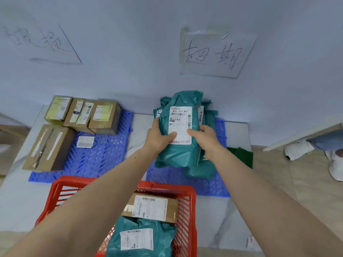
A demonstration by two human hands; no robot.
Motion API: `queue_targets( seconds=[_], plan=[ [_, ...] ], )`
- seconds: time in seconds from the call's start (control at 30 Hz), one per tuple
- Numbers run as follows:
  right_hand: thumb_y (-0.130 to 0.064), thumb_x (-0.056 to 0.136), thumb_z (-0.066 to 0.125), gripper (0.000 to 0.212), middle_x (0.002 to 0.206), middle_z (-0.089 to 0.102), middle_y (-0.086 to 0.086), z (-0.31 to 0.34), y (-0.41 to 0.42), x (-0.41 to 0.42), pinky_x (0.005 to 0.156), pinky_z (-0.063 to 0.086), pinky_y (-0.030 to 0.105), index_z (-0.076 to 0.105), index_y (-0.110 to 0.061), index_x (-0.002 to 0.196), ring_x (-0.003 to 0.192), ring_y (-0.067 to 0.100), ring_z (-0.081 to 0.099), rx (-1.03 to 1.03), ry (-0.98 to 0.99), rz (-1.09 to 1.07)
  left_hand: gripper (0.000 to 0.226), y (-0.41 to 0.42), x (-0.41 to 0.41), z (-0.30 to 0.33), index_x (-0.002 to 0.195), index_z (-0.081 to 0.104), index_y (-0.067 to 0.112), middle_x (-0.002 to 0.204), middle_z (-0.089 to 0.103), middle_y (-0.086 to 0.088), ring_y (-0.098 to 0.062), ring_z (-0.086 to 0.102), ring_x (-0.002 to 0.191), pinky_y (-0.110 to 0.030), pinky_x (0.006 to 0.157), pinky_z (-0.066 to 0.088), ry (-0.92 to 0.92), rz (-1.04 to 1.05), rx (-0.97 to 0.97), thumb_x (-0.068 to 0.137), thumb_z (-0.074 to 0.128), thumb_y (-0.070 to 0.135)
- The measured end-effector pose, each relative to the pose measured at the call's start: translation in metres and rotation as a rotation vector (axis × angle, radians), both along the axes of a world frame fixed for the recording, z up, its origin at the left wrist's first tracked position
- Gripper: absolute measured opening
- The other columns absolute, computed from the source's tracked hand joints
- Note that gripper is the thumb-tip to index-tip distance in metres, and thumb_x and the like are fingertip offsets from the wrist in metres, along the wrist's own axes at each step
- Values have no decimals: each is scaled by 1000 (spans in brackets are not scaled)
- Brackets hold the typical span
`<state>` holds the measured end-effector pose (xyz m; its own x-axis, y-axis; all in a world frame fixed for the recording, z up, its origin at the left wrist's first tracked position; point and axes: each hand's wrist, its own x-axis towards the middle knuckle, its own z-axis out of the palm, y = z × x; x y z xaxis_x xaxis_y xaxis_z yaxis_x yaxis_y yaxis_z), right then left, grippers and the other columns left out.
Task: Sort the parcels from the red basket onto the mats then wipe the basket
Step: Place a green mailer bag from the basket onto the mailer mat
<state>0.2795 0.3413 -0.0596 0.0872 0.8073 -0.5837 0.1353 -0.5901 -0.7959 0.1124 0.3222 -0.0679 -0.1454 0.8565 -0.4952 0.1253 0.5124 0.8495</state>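
Note:
Both my hands hold a teal plastic-bag parcel (181,151) with a white label above the right blue mat (209,186). My left hand (159,136) grips its left edge, thumb on the label. My right hand (202,136) grips its right edge, thumb also on the label. More teal bags (200,169) are piled on that mat beneath it. The red basket (187,219) stands in front, holding a brown carton (154,207) and a teal bag (137,238). Several brown cartons (83,115) sit on the left blue mat (96,158).
A loose white label (85,141) lies on the left mat. A dark green cloth (241,156) lies right of the right mat. Two paper signs (215,54) hang on the wall. A person's white shoes (297,150) stand on the floor at far right.

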Motion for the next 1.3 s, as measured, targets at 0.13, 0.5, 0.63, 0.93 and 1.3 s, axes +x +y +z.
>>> queue_targets(
  seconds=[0.13,0.5,0.63,0.93,1.3],
  plan=[
    [-23,84,74,23,101,71,-1,-28,32,5,81,59,37,61,-20,103,88,17,70,49,-65,-16,83,33,13,-23,145,32,15,130,59,-6,-24,60,115,-44,99,50,110,44,16,78,79,22],
    [-35,82,71,30,98,65,-4,-78,69,1,82,56,38,51,-24,101,94,20,66,138,-374,-16,89,78,21,-76,154,17,28,150,39,-6,-34,32,134,-49,108,31,575,-144,-46,83,66,51],
    [-44,76,68,48,110,64,4,-85,69,-4,86,55,45,56,-18,114,106,27,59,146,-494,-18,87,78,26,-84,153,17,32,144,34,-11,-34,30,131,-46,109,26,683,-173,-82,83,62,59],
    [-38,83,69,56,125,52,9,-74,66,-5,96,43,39,49,-12,128,120,27,44,137,-535,-22,93,71,22,-74,155,11,24,153,26,-9,-33,24,138,-51,112,27,572,-159,-83,85,62,56],
    [-36,88,67,56,135,46,10,-33,38,-6,99,36,37,45,-12,134,126,27,36,211,-589,-24,79,44,15,-30,154,21,17,155,26,-9,-33,22,140,-50,112,28,509,-86,-32,91,59,47]
  ],
)
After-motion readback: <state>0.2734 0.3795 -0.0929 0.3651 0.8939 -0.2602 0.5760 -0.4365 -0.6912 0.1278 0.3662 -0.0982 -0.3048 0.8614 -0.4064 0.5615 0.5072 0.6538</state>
